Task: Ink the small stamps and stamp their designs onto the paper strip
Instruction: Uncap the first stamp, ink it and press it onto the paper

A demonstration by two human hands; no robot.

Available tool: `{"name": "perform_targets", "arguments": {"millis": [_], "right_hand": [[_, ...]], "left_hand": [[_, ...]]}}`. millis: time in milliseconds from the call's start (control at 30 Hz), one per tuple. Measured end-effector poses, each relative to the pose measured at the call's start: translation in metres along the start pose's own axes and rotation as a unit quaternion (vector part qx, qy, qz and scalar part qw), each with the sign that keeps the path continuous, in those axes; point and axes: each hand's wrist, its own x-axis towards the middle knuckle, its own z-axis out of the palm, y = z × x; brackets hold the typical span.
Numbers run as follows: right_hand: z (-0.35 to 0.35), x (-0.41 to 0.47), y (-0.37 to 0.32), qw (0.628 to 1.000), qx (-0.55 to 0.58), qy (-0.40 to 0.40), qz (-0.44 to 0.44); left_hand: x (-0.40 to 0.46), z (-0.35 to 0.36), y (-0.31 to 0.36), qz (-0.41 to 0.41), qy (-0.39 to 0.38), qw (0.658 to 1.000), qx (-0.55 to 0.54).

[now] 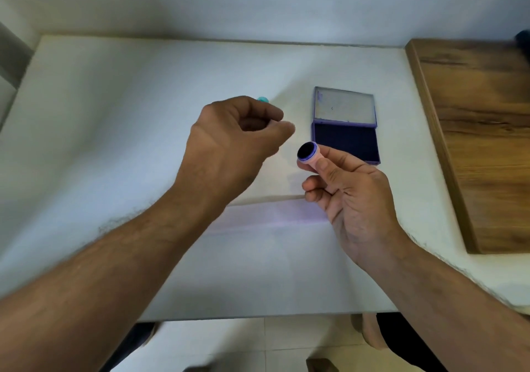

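Note:
My right hand [347, 193] pinches a small pink stamp [309, 153] between thumb and forefinger, its dark inked round face turned up toward me. An open purple ink pad [345, 142] lies just behind it, lid [344, 107] folded back. My left hand [232, 142] hovers over the table with fingers loosely curled, thumb and forefinger close together, holding nothing that I can see. A turquoise stamp [263, 99] peeks out behind its knuckles. The pale paper strip [266, 216] lies on the table below both hands, partly covered by my left wrist; the frame is blurred.
The white table [100, 142] runs to a near edge [258, 315] over a tiled floor. A wooden board [481, 142] lies at the right. A wall stands behind the table.

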Motion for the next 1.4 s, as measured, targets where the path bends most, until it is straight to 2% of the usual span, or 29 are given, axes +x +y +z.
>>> {"name": "perform_targets", "arguments": {"millis": [167,433,867,967,1133,1267,1333,1400], "right_hand": [[-0.001,0.001,0.001,1.0,0.008,-0.005,0.0],[-0.001,0.001,0.0,1.0,0.001,-0.02,-0.005],[0.003,-0.001,-0.002,1.0,-0.005,0.006,-0.007],[0.003,0.0,-0.004,0.996,-0.076,0.013,-0.05],[0.002,-0.003,-0.008,0.955,-0.236,0.028,-0.177],[0.002,-0.004,-0.011,0.892,-0.348,0.03,-0.287],[0.001,-0.004,-0.013,0.862,-0.385,0.036,-0.327],[0.002,-0.004,-0.016,0.853,-0.388,0.047,-0.345]], "left_hand": [[-0.006,0.006,-0.003,-0.066,-0.044,0.991,-0.107],[-0.01,0.011,-0.002,-0.129,-0.099,0.979,-0.121],[-0.006,0.007,-0.006,-0.114,-0.154,0.979,-0.075],[-0.005,0.005,-0.009,-0.109,-0.16,0.978,-0.075],[-0.003,0.003,-0.011,-0.117,-0.176,0.973,-0.095],[-0.001,0.0,-0.011,-0.118,-0.187,0.967,-0.128],[0.0,-0.003,-0.01,-0.111,-0.186,0.964,-0.154],[0.0,-0.005,-0.008,-0.105,-0.175,0.963,-0.173]]}}
